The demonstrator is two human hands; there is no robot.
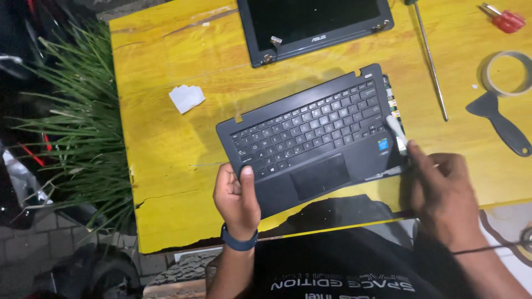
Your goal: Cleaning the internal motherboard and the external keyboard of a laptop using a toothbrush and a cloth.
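- The left hand (237,200) clamps the front-left corner of the dark navy laptop keyboard deck (313,138), thumb on top by the lowest key row, fingers underneath. The deck lies at a slant on the yellow wooden counter (166,138), its near edge jutting past the counter's broken front edge.
- The right hand (440,191) pinches a slim white plastic pry tool (397,133), whose tip sits at the deck's right edge, where a strip of green circuit board (391,99) shows.
- Risk one: the tool could slip off the seam and gouge the circuit strip or snap a plastic clip, should the push be too hard or too steep.
- Risk two: with so much of the deck overhanging, a loosened left grip could let it tip off the counter toward the lap.
- Risk three: the hand is blurred and the light is dim, so aim at that narrow seam looks unsure.
- Around: the detached black laptop screen panel (316,25) lies at the far edge, hinges bare.
- A long thin metal screwdriver shaft (431,66) lies just right of the deck, and could roll if knocked.
- Further right lie a small red-handled tool (507,20), a beige roll of tape (507,73) and a black scraper (501,124).
- A white folded scrap of paper (186,98) sits well apart to the left; spiky green plant leaves (77,122) crowd the counter's left side.
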